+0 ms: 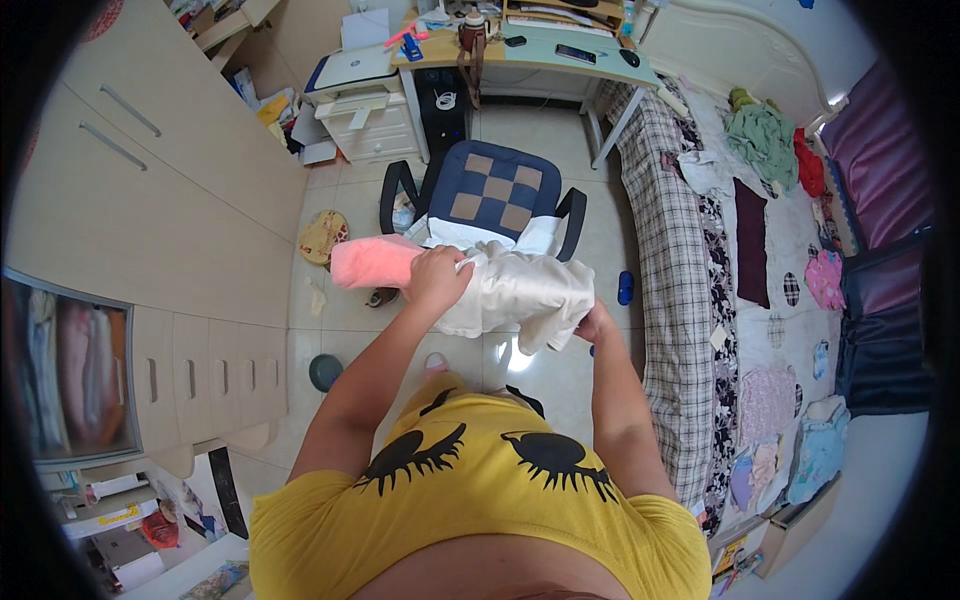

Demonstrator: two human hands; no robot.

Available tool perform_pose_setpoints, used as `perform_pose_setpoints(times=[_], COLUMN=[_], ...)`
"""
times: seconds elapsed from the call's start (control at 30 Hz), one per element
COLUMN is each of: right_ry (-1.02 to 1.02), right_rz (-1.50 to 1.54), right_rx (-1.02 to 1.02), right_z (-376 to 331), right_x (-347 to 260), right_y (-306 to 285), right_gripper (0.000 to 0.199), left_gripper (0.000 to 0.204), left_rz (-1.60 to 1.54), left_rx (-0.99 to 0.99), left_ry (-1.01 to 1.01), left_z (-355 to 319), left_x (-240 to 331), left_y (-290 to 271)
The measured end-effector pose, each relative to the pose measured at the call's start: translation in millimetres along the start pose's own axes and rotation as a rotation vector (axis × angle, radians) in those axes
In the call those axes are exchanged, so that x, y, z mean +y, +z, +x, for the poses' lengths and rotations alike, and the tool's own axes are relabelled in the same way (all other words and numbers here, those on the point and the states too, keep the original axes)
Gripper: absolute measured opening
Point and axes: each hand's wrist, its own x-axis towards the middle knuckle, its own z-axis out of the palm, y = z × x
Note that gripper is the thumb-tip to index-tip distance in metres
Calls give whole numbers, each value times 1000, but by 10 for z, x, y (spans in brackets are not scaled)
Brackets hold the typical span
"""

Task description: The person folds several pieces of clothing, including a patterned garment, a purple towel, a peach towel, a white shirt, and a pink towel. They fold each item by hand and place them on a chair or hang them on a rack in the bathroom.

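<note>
I hold a shiny white satin-like cloth [520, 287] up in front of me, over the near part of the office chair. My left hand [437, 282] is closed on its left end, together with a pink fluffy cloth [375, 262] that sticks out to the left. The exact kind of either cloth cannot be made out. At the right end, my right hand [597, 322] grips the white cloth's hanging edge, with its fingers partly hidden by the folds. Just beyond, the chair [498, 190] has a blue and brown checked backrest, and white fabric lies on it.
A bed [680, 400] strewn with clothes runs along the right. Pale wardrobes [180, 200] line the left. At the back stand a desk [620, 62] and a printer [350, 70] on a cabinet. A round stool [324, 237], a dark bowl [325, 372] and a blue slipper [626, 288] are on the floor.
</note>
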Motion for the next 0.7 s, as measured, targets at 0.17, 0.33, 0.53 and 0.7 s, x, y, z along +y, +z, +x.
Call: perform_pose_setpoints(times=[0.17,0.33,0.53,0.7], right_ry=[-165,-408,-682,-686], right_rz=[107,-266,-278,-1127], right_rx=[104,367,514,921], right_z=[108,-294,-1330,-939], right_x=[-55,-489,-1245,-1075], right_y=[91,35,12,-503], right_gripper=[48,36,25,27], left_gripper=[18,10,5,7], left_rz=[-131,-545,-968,-789], left_rx=[47,130,215,109], left_ry=[-33,-142,-32,-108], left_z=[58,28,-209,-425], left_x=[-70,-64,35,-180], left_y=[120,44,-590,-431])
